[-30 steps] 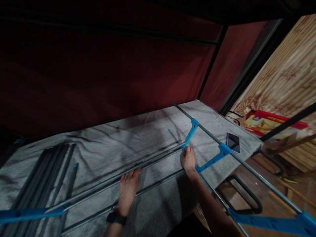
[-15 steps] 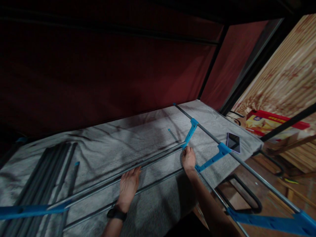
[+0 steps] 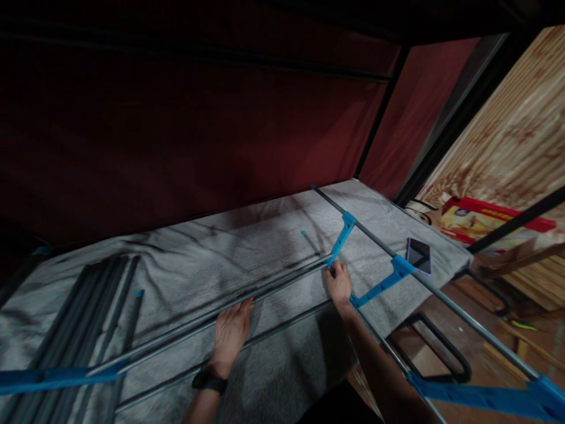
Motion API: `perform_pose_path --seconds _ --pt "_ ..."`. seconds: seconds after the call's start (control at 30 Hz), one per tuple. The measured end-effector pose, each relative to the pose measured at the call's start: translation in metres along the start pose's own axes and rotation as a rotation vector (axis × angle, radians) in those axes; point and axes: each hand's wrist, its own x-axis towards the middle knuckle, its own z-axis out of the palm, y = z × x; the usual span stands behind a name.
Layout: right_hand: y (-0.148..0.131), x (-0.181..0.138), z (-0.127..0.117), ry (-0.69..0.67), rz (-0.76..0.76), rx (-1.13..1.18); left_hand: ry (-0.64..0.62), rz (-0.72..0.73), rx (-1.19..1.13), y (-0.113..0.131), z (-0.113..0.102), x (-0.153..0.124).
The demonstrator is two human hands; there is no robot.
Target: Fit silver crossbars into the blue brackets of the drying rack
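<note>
Two thin metal tubes [image 3: 282,284] run side by side over the bed, from a blue plastic bracket [image 3: 57,377] at left to another blue bracket [image 3: 343,234] at right. My left hand [image 3: 233,327], a dark watch on its wrist, lies back up with its fingers curled over the nearer tube. My right hand [image 3: 339,285] is closed at the joint where the tubes meet the right bracket. It seems to grip a metal tube there, largely hidden under the fingers. Close to its right is a further blue bracket [image 3: 379,285], joined to a long metal rail [image 3: 468,321].
Several grey tubes [image 3: 82,312] lie at left on the grey bed cover [image 3: 198,253]. A short blue-tipped tube [image 3: 310,241] rests beyond my right hand. A phone [image 3: 418,255] lies near the bed's edge. Past it stand a red box [image 3: 489,221] and a dark bed post [image 3: 459,112].
My right hand has shifted its fingers slightly at the joint. My left hand stays on the tube, and the view has moved very little.
</note>
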Motion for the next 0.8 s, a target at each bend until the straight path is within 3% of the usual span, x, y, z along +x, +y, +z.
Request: perform_pose_path --seconds 0.33,0.8 --pt "-0.002 0.0 -0.001 -0.02 0.012 0.078 -0.034 0.013 0.04 0.001 -0.003 0.0" --pt "-0.01 -0.004 -0.009 -0.047 0.027 -0.083 -0.08 0.013 0.023 0.002 -0.005 0.003"
